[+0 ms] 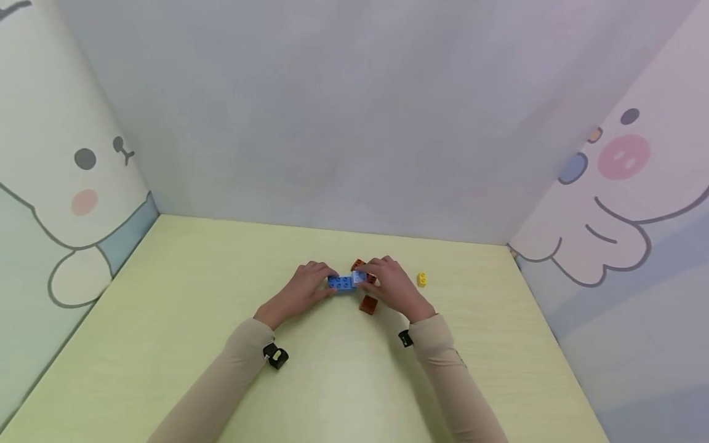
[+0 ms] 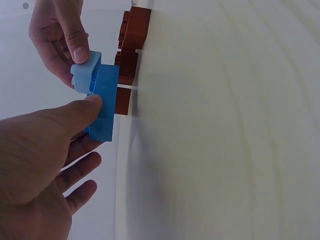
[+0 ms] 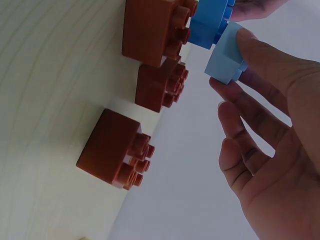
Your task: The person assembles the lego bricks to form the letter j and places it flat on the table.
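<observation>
My left hand [image 1: 301, 288] pinches a long blue building brick [image 1: 342, 283] between thumb and fingers, studs up, raised above the table in the left wrist view. With thumb and fingertips, my right hand [image 1: 396, 288] grips a smaller light blue brick [image 1: 359, 277] at the right end of the blue one. In the left wrist view the light blue brick [image 2: 84, 75] sits at a slant on the studded side of the blue brick [image 2: 106, 122]. The right wrist view shows a corner of the light blue brick [image 3: 224, 56] right at the blue brick's end.
Close around the right hand stand three brown bricks, one nearest me [image 1: 368, 304], another [image 1: 372, 279] partly behind the fingers, and one farther back [image 1: 358, 264]. A small yellow brick [image 1: 422, 279] lies to the right. Pale walls edge the table [image 1: 343, 394] at back and sides.
</observation>
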The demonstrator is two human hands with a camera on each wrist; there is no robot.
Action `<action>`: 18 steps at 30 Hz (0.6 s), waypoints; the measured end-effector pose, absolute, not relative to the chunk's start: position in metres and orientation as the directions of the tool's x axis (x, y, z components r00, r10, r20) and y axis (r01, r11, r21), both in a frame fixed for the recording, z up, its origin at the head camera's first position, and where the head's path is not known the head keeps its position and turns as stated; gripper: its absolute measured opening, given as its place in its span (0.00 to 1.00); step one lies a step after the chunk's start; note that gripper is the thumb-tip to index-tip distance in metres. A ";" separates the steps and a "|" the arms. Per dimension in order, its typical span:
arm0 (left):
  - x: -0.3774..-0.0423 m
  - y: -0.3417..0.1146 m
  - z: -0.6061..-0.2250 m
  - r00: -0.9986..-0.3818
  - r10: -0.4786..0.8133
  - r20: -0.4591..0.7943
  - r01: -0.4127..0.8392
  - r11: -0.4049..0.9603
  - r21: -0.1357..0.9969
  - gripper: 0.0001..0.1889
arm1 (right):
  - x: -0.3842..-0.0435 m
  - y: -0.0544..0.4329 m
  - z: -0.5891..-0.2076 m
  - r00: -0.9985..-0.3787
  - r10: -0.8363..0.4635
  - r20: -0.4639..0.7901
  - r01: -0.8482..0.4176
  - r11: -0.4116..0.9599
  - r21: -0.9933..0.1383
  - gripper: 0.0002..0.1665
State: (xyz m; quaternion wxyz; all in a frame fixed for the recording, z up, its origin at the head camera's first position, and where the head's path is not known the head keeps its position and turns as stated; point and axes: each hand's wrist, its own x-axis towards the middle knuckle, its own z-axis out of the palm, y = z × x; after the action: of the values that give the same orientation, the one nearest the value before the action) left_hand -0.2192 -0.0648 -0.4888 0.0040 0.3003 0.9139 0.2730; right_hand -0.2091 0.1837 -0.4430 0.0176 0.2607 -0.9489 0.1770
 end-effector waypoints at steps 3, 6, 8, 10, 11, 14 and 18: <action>-0.218 -0.067 -0.491 -0.822 0.549 0.149 0.544 0.680 0.492 0.19 | -0.209 0.178 -0.444 -0.855 -0.506 0.114 -0.514 0.797 -0.317 0.21; -0.218 -0.068 -0.492 -0.822 0.549 0.152 0.546 0.682 0.487 0.18 | -0.209 0.175 -0.444 -0.851 -0.515 0.107 -0.521 0.798 -0.302 0.22; -0.217 -0.069 -0.492 -0.822 0.550 0.150 0.545 0.682 0.488 0.18 | -0.210 0.174 -0.445 -0.850 -0.518 0.100 -0.522 0.799 -0.297 0.22; -0.217 -0.070 -0.493 -0.821 0.552 0.146 0.543 0.677 0.497 0.18 | -0.210 0.173 -0.446 -0.850 -0.519 0.086 -0.519 0.802 -0.296 0.23; -0.216 -0.070 -0.493 -0.822 0.552 0.144 0.541 0.675 0.501 0.18 | -0.210 0.173 -0.448 -0.851 -0.519 0.079 -0.517 0.804 -0.293 0.23; -0.215 -0.071 -0.495 -0.821 0.554 0.138 0.537 0.666 0.518 0.18 | -0.210 0.172 -0.450 -0.854 -0.517 0.061 -0.511 0.810 -0.288 0.24; -0.215 -0.072 -0.497 -0.821 0.555 0.134 0.535 0.667 0.519 0.18 | -0.210 0.170 -0.452 -0.850 -0.522 0.071 -0.519 0.807 -0.281 0.22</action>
State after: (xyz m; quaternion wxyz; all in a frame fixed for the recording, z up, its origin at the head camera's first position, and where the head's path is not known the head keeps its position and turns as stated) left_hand -0.2150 -0.0716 -0.4968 0.0178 0.2984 0.9127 0.2786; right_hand -0.2096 0.1705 -0.4516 -0.0049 0.2738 -0.9506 0.1464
